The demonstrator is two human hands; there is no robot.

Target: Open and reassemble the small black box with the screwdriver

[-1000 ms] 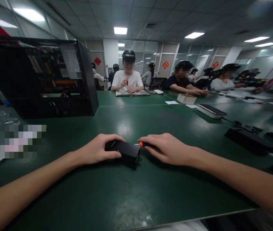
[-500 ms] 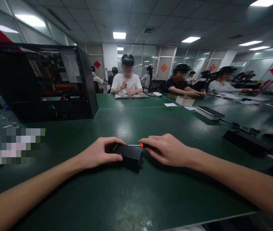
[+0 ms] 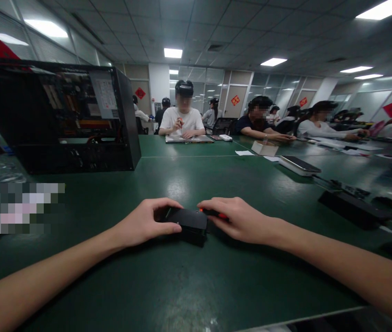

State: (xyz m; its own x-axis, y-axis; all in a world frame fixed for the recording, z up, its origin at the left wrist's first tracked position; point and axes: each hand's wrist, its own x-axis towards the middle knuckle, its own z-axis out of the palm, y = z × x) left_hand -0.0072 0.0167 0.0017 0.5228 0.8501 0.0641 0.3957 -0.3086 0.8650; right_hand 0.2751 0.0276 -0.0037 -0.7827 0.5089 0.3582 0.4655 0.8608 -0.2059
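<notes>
A small flat black device (image 3: 189,222) lies on the green table (image 3: 189,286) in front of me. My left hand (image 3: 145,222) grips its left end between thumb and fingers. My right hand (image 3: 239,220) rests just right of it, closed around a thin tool with an orange and black handle (image 3: 214,213). The tool's tip points at the device's top right edge; most of the tool is hidden under my fingers.
An open black computer case (image 3: 61,120) stands at the back left. Black adapters and cables (image 3: 353,207) lie at the right, a white box (image 3: 297,164) beyond them. Several people sit working at the far side of the table (image 3: 184,117).
My right hand has slid slightly closer over the tool, covering more of its orange handle. The device and my left hand have barely moved.
</notes>
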